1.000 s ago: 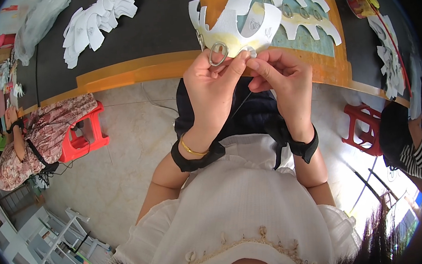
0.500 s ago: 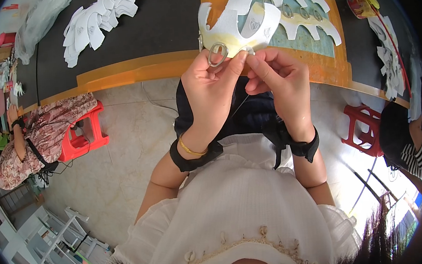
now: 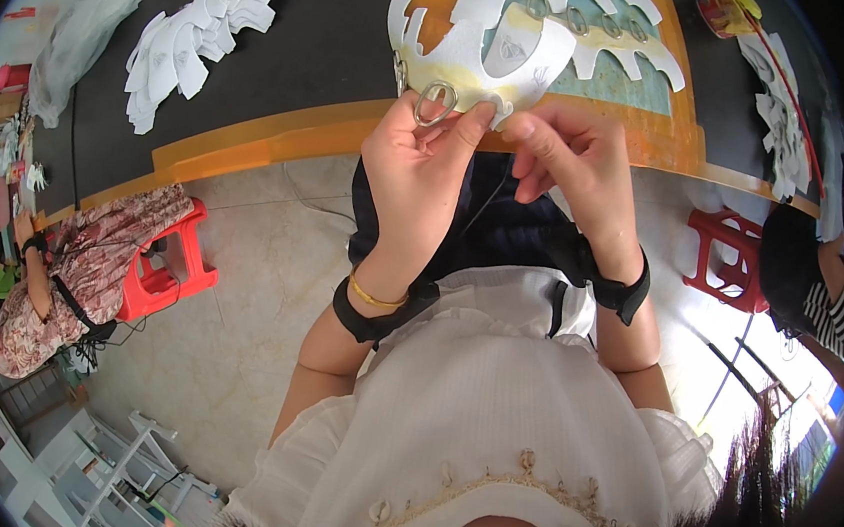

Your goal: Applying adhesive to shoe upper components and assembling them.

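Observation:
A curved white cut-out piece (image 3: 470, 69) with yellowish glue-like smears and pointed prongs is held up at the table edge. My left hand (image 3: 420, 178) is closed on its lower edge, thumb in front. A metal oval ring (image 3: 435, 104) hangs on the piece by my left fingers, and another (image 3: 400, 70) shows at its left side. My right hand (image 3: 579, 159) is just right of the folded lower tab, fingers loosely bent and nothing visible in them. Its index fingertip is close to the tab; whether they touch, I cannot tell.
Rows of similar white pieces with metal rings (image 3: 613, 36) lie on a blue-green mat edged with orange tape (image 3: 686, 130). White cut-outs (image 3: 188, 58) fan out on the black table at left. A yellow-rimmed tub (image 3: 726, 4) stands at right. People sit at both sides near red stools (image 3: 186, 259).
My right hand has let go of the lower tab and drawn slightly right and down. The white piece has tilted a little, with my left hand still holding it.

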Available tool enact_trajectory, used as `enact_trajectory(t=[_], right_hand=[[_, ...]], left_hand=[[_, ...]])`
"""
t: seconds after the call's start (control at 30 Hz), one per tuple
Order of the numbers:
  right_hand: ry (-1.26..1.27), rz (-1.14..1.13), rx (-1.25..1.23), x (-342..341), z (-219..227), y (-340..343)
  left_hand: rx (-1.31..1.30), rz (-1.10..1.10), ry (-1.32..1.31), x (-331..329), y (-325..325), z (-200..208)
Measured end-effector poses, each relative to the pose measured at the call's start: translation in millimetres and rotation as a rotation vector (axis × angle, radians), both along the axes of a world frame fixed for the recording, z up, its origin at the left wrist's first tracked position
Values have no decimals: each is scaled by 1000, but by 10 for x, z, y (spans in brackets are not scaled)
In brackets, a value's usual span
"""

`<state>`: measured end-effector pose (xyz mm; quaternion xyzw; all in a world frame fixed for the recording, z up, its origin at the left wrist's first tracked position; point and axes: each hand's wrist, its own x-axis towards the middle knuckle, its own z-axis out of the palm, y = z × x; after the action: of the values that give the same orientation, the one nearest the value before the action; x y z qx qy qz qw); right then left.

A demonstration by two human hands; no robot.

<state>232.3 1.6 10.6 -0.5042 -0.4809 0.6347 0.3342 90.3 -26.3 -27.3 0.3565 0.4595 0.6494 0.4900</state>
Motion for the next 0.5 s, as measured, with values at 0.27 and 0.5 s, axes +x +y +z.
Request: enact_trajectory(t=[0.27,0.5], right_hand=[[37,30,-70,-38,23,33],[29,35,-25,17,14,-62]], left_hand=[[54,15,48,45,1,12],[-27,10,67,67,-11,20]])
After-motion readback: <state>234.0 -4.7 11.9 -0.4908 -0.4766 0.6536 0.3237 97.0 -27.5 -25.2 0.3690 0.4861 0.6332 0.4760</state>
